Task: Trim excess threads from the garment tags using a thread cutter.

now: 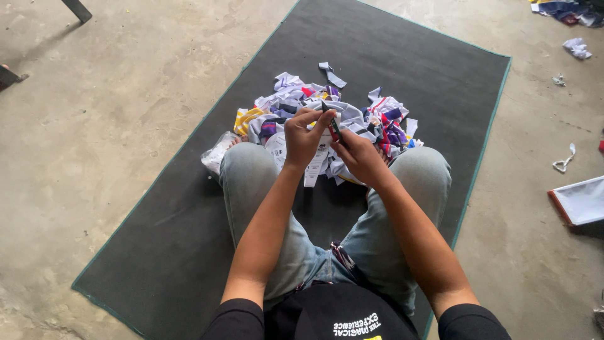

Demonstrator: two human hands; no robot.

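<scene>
Gripping white printed paper strip [316,158] in left hand [304,135], fingers closed on its top. Right hand [360,156] closed on small red-green cutter [332,126] touching strip. Both over scrap pile [286,101] mid dark mat [390,56], nearer far edge.

A white printed label strip [314,165] hangs limp from the left grip [304,135], pinched at its top. A slim red-and-green tool [333,126] stands tilted in the right grip [360,157], touching the strip.
</scene>
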